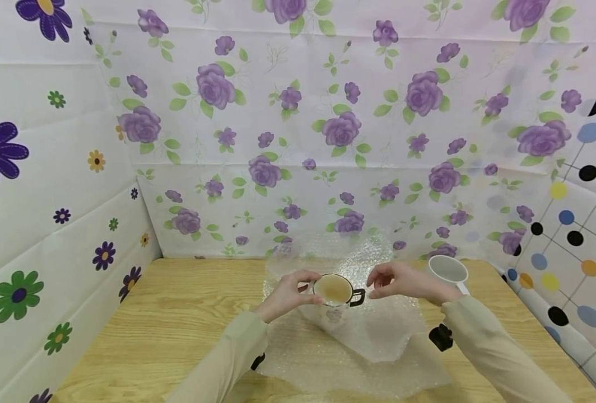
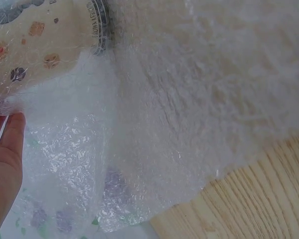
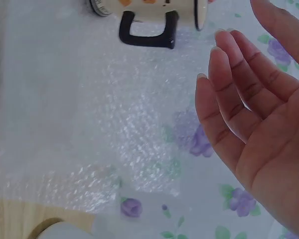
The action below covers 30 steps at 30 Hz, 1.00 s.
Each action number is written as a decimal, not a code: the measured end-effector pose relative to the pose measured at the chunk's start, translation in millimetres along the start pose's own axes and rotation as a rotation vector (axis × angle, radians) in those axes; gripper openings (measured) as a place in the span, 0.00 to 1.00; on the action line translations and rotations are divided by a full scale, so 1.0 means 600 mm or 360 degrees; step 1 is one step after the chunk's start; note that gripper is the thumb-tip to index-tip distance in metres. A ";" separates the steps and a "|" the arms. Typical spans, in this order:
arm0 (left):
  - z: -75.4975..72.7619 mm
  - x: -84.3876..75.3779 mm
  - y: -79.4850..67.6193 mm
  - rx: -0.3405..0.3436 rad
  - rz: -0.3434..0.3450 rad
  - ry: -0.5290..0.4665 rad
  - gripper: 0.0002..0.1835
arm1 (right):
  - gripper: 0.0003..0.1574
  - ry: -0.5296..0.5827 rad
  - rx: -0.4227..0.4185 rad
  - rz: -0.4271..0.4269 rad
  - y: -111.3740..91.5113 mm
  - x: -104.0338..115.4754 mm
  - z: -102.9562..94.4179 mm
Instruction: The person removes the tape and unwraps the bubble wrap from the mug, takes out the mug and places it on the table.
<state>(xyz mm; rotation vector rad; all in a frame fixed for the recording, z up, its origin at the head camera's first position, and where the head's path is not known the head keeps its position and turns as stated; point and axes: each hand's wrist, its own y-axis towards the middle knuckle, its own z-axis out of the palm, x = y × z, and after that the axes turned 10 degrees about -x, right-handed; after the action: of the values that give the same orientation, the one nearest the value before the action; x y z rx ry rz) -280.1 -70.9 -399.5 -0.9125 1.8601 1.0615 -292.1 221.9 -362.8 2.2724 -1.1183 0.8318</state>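
Observation:
A cream mug with a dark rim stands upright over a sheet of bubble wrap. Its black handle points to the right. My left hand grips the mug's left side, thumb and fingers spread around it. In the left wrist view, a layer of wrap covers the mug's patterned side, and the fingertips hold it near the rim. My right hand hovers just right of the handle, its fingers loosely bent and holding nothing.
Behind my right wrist, a white mug stands on the wooden table. The bubble wrap's far part leans against the flowered back cloth. Patterned cloths also line the left and right sides.

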 end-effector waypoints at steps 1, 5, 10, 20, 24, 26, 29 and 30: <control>0.000 0.000 0.000 -0.0002 0.0002 0.0002 0.26 | 0.15 -0.0004 -0.0002 -0.0006 0.005 0.004 0.001; 0.000 0.002 0.000 0.0001 0.0006 0.0013 0.26 | 0.17 -0.0047 -0.0001 -0.0042 0.023 0.015 0.007; -0.001 0.002 0.000 -0.0003 0.0008 0.0007 0.25 | 0.16 0.0000 -0.0040 -0.0042 0.042 0.022 0.019; 0.001 0.013 0.003 -0.0012 0.0017 -0.0002 0.25 | 0.08 0.0052 -0.0377 -0.0131 0.071 0.019 0.054; 0.002 0.022 0.005 -0.0014 0.0005 0.0018 0.25 | 0.07 0.0154 -0.0522 -0.0169 0.070 0.039 0.064; 0.001 0.019 0.004 -0.0005 0.0007 0.0020 0.25 | 0.08 0.0208 -0.0528 -0.0169 0.066 0.050 0.067; -0.001 0.002 0.000 0.0011 0.0000 0.0006 0.25 | 0.11 0.0249 -0.0492 -0.0161 0.064 0.046 0.070; -0.001 0.002 0.000 0.0015 -0.0002 0.0009 0.25 | 0.12 0.0272 -0.0478 -0.0149 0.061 0.050 0.070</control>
<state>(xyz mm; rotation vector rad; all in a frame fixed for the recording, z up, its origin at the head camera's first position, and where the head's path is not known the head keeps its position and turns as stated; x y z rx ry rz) -280.9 -71.7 -400.2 -0.9123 1.8673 1.0497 -294.8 158.9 -366.3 1.9522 -0.9787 0.7498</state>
